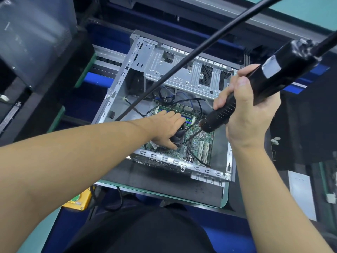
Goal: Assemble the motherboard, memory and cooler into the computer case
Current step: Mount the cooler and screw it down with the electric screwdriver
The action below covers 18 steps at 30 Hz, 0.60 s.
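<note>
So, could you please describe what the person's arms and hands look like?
The left hand and right hand wear no gloves, and no rings, watch or wrist strap show. Both arms are bare to the picture's edge, with no sleeves in view.

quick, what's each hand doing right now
Left hand: open, fingers resting flat on the cooler.
Right hand: closed, gripping the screwdriver.

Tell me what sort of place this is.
Probably a factory assembly station for computers: an open case lies on a dark mat, the right hand grips a cabled electric screwdriver, and a yellow button box sits by the bench edge.
</note>
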Each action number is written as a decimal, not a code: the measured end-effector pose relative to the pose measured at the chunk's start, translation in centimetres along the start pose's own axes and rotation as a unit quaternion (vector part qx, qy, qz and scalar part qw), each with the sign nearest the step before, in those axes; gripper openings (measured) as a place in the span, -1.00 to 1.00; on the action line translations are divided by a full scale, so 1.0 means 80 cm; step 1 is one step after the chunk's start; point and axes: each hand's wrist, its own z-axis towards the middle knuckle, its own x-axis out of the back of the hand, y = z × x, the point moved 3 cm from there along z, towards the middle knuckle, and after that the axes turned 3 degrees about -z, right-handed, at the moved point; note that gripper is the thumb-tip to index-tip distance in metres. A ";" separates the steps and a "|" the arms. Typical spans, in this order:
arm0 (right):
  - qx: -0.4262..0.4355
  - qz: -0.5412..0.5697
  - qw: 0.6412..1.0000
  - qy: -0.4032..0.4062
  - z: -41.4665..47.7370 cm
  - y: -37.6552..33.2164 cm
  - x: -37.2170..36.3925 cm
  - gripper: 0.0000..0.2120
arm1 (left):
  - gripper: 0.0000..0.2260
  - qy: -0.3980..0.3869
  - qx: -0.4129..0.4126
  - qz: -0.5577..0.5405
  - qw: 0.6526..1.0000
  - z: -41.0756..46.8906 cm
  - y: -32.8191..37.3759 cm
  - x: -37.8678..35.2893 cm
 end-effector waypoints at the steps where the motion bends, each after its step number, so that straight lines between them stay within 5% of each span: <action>1: 0.002 -0.001 1.000 0.000 0.000 -0.001 -0.001 -0.94 | -0.14 0.000 0.000 0.001 1.000 0.000 0.000 -0.001; 18: -0.036 -0.002 0.999 0.016 -0.011 0.004 0.001 -0.94 | -0.12 0.004 0.003 0.001 1.000 0.000 -0.003 -0.005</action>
